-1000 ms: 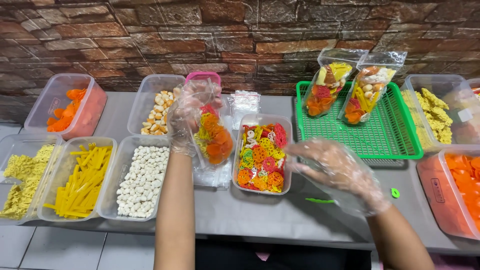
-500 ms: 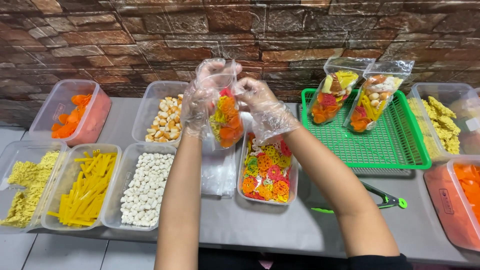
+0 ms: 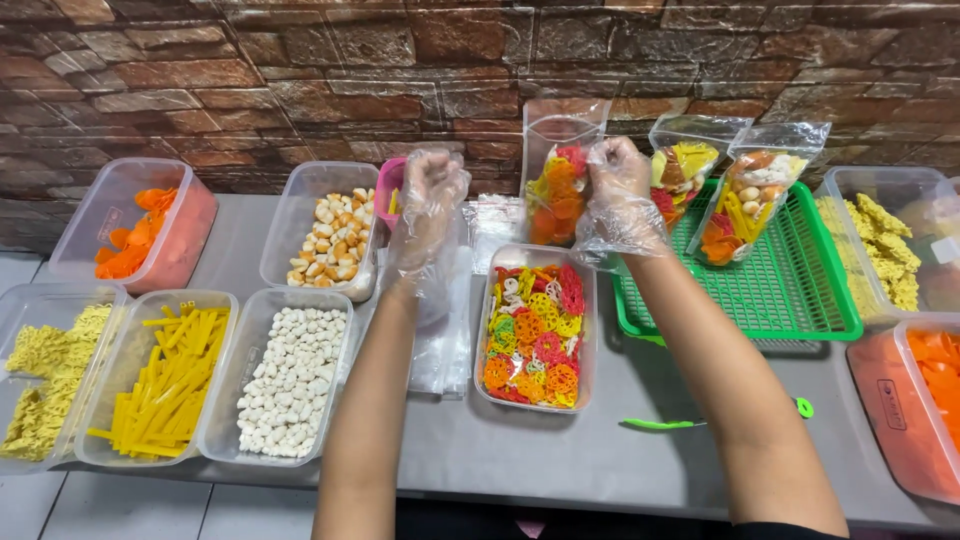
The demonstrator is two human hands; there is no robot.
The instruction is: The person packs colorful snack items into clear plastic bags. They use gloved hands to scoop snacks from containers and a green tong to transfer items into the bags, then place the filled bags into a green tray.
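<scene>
My right hand (image 3: pixel 618 190), in a clear plastic glove, grips a clear bag (image 3: pixel 556 170) partly filled with orange, yellow and red wheel-shaped crackers, holding it upright above the far end of a tub of the same colourful crackers (image 3: pixel 535 330). My left hand (image 3: pixel 428 200), also gloved, hangs loosely curled with nothing in it, just left of the bag and beside a tub of beige puffed pieces (image 3: pixel 325 240). Under my left wrist lies a pile of flat empty clear bags (image 3: pixel 445 340).
A green mesh tray (image 3: pixel 790 290) holds two filled bags (image 3: pixel 735 195) leaning against the brick wall. Tubs of orange chips (image 3: pixel 140 235), yellow sticks (image 3: pixel 170 375), white pellets (image 3: pixel 290 385), yellow curls (image 3: pixel 45 370) stand left; yellow and orange crackers fill tubs at right. A green tool (image 3: pixel 700 420) lies near the front edge.
The bag has passed from both hands into my right hand alone and moved right, toward the green tray. My left hand let go and drew back to the left.
</scene>
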